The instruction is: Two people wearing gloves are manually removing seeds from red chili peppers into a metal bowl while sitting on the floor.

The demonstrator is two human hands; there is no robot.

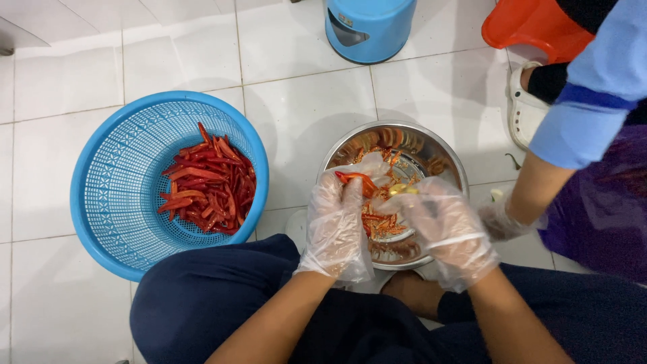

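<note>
Both my hands wear clear plastic gloves and hover over a steel bowl on the floor. My left hand grips a red chili by its upper end. My right hand is closed around a small knife with a yellowish tip, which touches the chili. Orange seeds and chili scraps lie in the bowl beneath. A blue plastic basket to the left holds several cut red chili strips.
A second person in a light blue sleeve crouches at right, one gloved hand beside the bowl. A blue stool and an orange stool stand at the top. White floor tiles surround everything. My knees are at the bottom.
</note>
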